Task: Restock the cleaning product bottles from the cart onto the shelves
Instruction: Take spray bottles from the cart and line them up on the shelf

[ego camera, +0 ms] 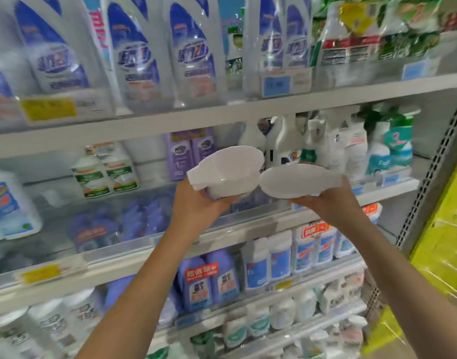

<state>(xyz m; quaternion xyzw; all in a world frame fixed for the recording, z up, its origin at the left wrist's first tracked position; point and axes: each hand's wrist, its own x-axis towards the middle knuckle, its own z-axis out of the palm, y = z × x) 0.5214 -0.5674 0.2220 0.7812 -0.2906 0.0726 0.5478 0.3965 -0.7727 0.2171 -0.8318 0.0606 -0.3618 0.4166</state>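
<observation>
Both arms reach up in front of the second shelf [248,224]. My left hand [196,203] grips a white bottle [230,169] from below, its oval base turned toward me. My right hand [331,200] holds a second white bottle [300,180] the same way, base facing me. The two bottles sit side by side and nearly touch, just in front of the white spray bottles [323,143] at the back of that shelf. The cart is out of view.
Large clear-wrapped blue-label detergent jugs [134,55] fill the top shelf [222,117]. Purple refill pouches [188,154] and green-label bottles [103,172] stand to the left on the second shelf. Lower shelves hold purple and white bottles [269,260]. A perforated upright [434,172] and a yellow panel [445,242] bound the right side.
</observation>
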